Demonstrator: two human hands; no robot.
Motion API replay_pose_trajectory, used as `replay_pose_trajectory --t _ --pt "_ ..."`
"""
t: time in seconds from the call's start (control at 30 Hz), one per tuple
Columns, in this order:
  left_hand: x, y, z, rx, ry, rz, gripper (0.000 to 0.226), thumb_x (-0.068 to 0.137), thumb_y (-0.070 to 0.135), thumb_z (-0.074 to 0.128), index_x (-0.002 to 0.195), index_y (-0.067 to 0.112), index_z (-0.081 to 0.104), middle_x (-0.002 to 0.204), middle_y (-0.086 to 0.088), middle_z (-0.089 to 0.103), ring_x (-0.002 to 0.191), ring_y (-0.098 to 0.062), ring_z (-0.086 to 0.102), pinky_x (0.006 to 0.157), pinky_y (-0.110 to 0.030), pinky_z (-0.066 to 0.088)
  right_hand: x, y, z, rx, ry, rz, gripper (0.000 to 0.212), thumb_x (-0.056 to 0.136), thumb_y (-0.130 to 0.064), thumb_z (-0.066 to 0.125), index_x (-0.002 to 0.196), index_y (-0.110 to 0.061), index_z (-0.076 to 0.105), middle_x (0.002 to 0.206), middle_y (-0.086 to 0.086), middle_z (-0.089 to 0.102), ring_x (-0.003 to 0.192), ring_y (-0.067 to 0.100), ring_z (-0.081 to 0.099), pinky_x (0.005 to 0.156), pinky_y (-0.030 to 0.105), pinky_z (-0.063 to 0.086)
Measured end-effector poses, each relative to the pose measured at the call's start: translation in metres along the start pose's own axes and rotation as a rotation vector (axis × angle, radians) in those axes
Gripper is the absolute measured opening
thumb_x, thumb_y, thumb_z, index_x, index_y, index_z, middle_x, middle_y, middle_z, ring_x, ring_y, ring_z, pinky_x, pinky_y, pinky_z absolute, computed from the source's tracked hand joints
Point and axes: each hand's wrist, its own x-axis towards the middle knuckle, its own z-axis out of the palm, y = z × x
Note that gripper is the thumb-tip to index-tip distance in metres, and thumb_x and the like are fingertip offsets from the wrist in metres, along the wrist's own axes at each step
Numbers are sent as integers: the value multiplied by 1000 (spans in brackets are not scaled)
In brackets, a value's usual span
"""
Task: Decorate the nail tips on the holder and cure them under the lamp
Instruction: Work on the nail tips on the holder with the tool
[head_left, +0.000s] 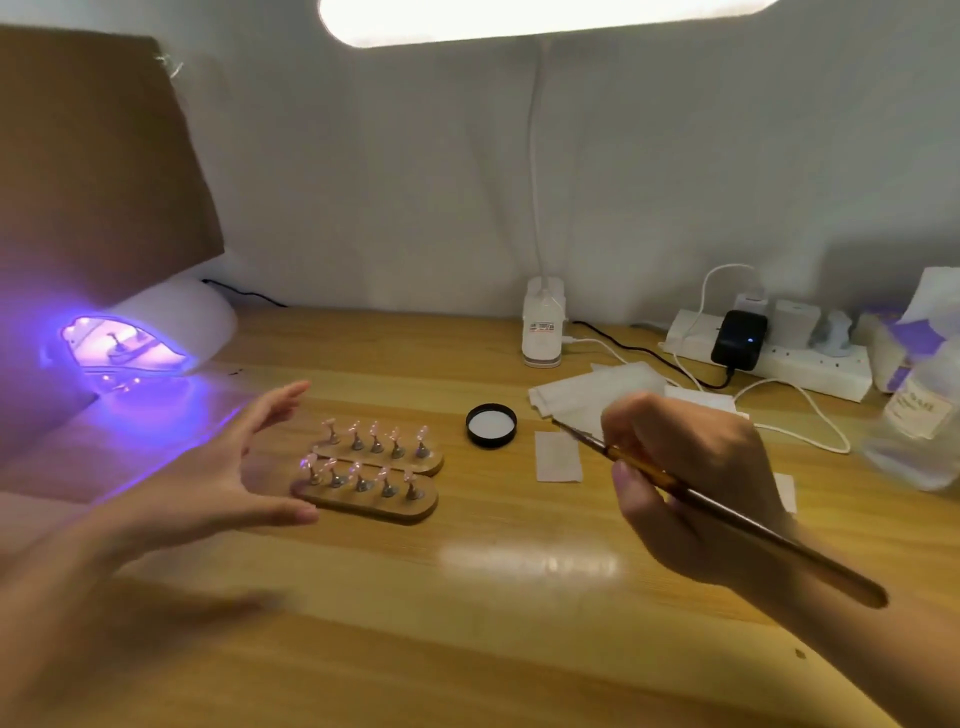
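Pinched in the right hand (691, 483), a thin brush (722, 512) points its tip toward ten o'clock. At nine o'clock of it, the left hand (228, 467) spreads relaxed fingers, thumb touching the near wooden holder (371, 506) of pink nail tips (358, 470); a second holder (384, 460) lies just behind. At ten o'clock the curing lamp (156, 332) glows violet on the table (467, 597).

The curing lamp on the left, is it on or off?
On: the curing lamp glows violet inside and throws purple light onto the table.
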Motion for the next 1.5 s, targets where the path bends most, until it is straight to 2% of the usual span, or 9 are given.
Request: replay_pose_trajectory --t 0.17,0.3,0.53,0.77,0.93,1.1,1.27,1.4,1.5 --pt "22 -19 14 -19 -182 -92 125 38 30 85 129 52 3 138 14 27 122 16 29 90 1 27 -4 9 9 16 56 98 8 80 -14 38 87 -17 39 60 -11 38 47 0 31 47 9 29" --pt "32 -23 16 -80 -206 -94 115 41 26 84 125 56 12 123 26 38 106 29 37 84 5 29 -5 16 12 71 61 148 13 82 -13 43 93 -19 48 71 -10 53 61 -1 46 59 5 39" --pt "37 -13 26 -75 -172 -47 105 43 28 83 123 54 21 120 21 42 103 27 40 81 5 32 -3 17 38 15 -97 140 22 84 -28 55 93 -10 65 82 -1 67 73 12 62 64 33 53" --pt "42 9 54 7 -214 75 101 44 53 83 125 51 24 121 16 44 114 10 44 95 -2 29 0 19 38 -12 -155 158 29 83 -38 55 95 -14 65 85 -3 68 78 9 61 75 28 49" --pt "40 34 84 67 -262 190 97 47 58 78 129 51 27 118 17 46 113 -5 47 101 -27 38 -10 27 8 -52 -101 231 27 84 -35 53 94 -12 65 86 -2 68 80 10 62 75 28 50" --pt "44 64 118 177 -264 219 91 46 70 65 123 61 18 118 32 38 111 12 33 93 -3 24 -28 38 -27 -74 -54 388 27 84 -36 49 94 -14 62 87 -12 58 81 1 54 78 18 41" --pt "56 91 148 144 -268 207 88 49 63 70 118 65 14 118 24 37 117 -1 30 99 -23 30 -41 45 -59 30 59 607 14 85 -37 58 82 -24 57 76 -14 59 77 1 56 67 9 43" --pt "62 101 160 170 -263 244 86 44 72 61 115 69 13 111 40 31 108 6 26 95 -24 26 -43 49 -76 187 184 806 33 81 -49 46 69 -24 63 58 -2 60 57 0 55 59 4 40" --pt "62 102 167 113 -265 241 90 46 71 64 122 65 17 124 26 42 119 -5 35 103 -31 33 -40 54 -82 327 229 917 43 80 -55 35 73 -26 65 49 -13 55 50 -6 50 49 3 36"
